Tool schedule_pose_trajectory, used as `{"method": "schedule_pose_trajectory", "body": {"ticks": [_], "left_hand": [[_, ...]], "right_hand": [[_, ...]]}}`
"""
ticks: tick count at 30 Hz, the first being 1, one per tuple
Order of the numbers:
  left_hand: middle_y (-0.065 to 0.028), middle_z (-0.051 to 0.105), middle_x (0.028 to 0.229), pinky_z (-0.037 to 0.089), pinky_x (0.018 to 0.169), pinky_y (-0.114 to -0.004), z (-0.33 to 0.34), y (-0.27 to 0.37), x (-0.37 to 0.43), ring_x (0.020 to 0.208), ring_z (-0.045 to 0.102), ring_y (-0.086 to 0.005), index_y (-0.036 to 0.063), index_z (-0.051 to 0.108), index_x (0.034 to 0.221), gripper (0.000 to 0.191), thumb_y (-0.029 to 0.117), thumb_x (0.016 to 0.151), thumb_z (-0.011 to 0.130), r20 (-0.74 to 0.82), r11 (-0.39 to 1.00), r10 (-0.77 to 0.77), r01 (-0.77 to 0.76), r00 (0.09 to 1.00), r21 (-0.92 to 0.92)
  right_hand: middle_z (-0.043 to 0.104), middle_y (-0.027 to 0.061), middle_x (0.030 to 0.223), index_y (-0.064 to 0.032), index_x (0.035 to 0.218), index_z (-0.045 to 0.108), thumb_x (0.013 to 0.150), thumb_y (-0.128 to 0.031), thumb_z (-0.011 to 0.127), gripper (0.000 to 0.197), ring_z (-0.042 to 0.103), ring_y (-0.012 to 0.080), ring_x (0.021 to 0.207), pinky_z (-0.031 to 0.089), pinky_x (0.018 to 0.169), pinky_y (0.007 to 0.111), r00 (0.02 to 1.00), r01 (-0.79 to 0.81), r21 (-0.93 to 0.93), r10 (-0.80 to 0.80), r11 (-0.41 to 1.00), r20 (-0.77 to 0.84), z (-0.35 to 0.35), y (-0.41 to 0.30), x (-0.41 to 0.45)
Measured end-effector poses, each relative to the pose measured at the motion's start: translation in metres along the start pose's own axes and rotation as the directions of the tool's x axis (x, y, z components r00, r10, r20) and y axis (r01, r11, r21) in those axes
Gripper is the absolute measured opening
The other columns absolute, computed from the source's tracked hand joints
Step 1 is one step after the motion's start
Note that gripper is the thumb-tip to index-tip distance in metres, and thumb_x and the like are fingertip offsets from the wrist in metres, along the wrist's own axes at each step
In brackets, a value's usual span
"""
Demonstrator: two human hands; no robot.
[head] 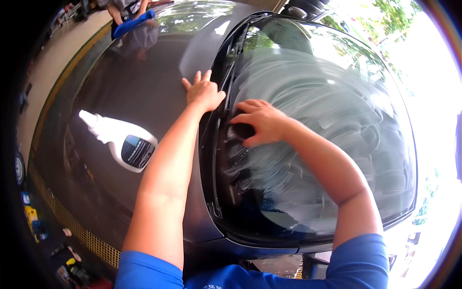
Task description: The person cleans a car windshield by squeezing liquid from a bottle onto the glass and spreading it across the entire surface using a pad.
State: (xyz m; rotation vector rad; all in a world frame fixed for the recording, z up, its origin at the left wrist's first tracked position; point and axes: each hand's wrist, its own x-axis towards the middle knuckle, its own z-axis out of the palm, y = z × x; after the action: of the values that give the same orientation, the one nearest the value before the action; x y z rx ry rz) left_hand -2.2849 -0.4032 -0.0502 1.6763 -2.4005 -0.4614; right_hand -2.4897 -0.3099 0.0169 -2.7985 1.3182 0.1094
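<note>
My left hand (pixel 204 92) rests with spread fingers on the rear edge of a dark grey car hood (pixel 144 72), beside the black cowl. Under the fingers of my right hand (pixel 261 121) is a dark pad (pixel 242 130), pressed to the lower part of the windshield (pixel 325 151). The pad is partly hidden by those fingers, so its exact kind is unclear. Whitish curved smears cover much of the glass. On the hood, left of my left forearm, lies a white plastic bottle (pixel 124 139) with a dark printed label and a nozzle top.
Across the hood stands another person (pixel 124 11), holding a blue cloth (pixel 133 23) at the hood's far edge. A wiper arm (pixel 231 77) runs along the windshield's base. Yellow floor grating (pixel 83 231) lies beside the car. Dark tires (pixel 306 5) stand beyond it.
</note>
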Motion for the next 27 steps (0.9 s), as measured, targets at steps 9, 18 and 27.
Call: {"method": "schedule_pose_trajectory", "body": {"ticks": [9, 18, 27], "left_hand": [[-0.0068, 0.03, 0.164, 0.014, 0.115, -0.072, 0.014, -0.005, 0.013, 0.152, 0.023, -0.0328, 0.0144, 0.078, 0.103, 0.037, 0.041, 0.088, 0.057, -0.068, 0.999, 0.01, -0.012, 0.998, -0.033], [-0.0109, 0.045, 0.154, 0.023, 0.119, -0.059, 0.028, 0.003, 0.004, 0.146, 0.035, -0.0311, 0.0139, 0.073, 0.108, 0.029, 0.027, 0.094, 0.051, -0.31, 0.994, 0.058, -0.082, 0.949, -0.066], [-0.0149, 0.044, 0.154, 0.024, 0.12, -0.052, 0.024, -0.006, -0.107, 0.146, 0.034, -0.0349, 0.0083, 0.054, 0.138, 0.043, 0.014, 0.095, 0.047, -0.29, 0.999, -0.034, 0.025, 0.956, -0.037]], "right_hand": [[0.056, 0.0181, 0.134, -0.0229, 0.13, 0.066, 0.073, -0.049, 0.071, 0.063, 0.047, 0.0366, 0.132, 0.035, 0.113, 0.048, 0.967, -0.244, -0.04, 0.246, 0.969, 0.069, 0.0, -0.05, 0.015], [0.052, 0.0184, 0.132, -0.0146, 0.122, 0.067, 0.072, -0.04, 0.073, 0.056, 0.043, 0.0383, 0.13, 0.034, 0.113, 0.047, 0.707, -0.704, -0.071, 0.689, 0.707, -0.158, -0.037, -0.061, -0.062], [0.049, 0.0201, 0.139, -0.016, 0.127, 0.065, 0.072, -0.038, 0.077, 0.061, 0.039, 0.0401, 0.136, 0.032, 0.115, 0.051, 0.69, -0.716, -0.089, 0.684, 0.692, -0.236, -0.058, -0.099, -0.137]]}}
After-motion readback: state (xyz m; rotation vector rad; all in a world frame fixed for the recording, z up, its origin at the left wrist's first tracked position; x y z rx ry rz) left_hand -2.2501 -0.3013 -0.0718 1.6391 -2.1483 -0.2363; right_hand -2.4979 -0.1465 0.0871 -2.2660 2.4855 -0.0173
